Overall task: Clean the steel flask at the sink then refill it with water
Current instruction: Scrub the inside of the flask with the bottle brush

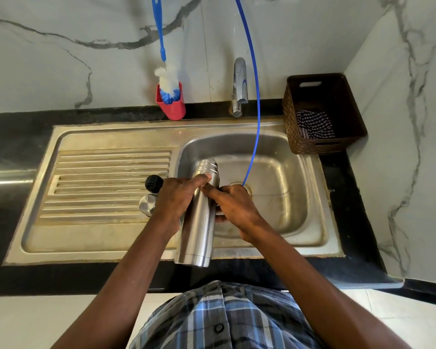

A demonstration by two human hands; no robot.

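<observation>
Both hands on the steel flask (198,222), held tilted over the front-left rim of the sink (282,197), mouth pointing away toward the back wall, base hanging out past the front edge of the surface (20,137). Left hand (174,200) wrapped round the body from the left, thumb laid across the shoulder just below the threaded neck. Right hand (234,206) curled round the opposite side, fingertips meeting the left thumb on the metal. Flask open: black stopper (153,183) and steel cap (147,204) parked on the drainboard, just left of the left hand.

Likely step: rinsing or scrubbing the body before the refill. No water visibly running from the tap (239,89); hard to tell for certain.

To do it well:
- Shift the flask toward the sink's middle, so drips fall into the bowl, not onto the front edge.
- Keep one hand firmly round the body; wet steel probably slippery.
- Free the other hand for the bottle brush (168,84), standing in the red holder (173,107) at the back edge, left of the tap.
- Tip the mouth downward to drain fully.
- Mind the blue hose (256,96) dangling into the drain.
- Leave stopper and cap well clear of the rim.
</observation>
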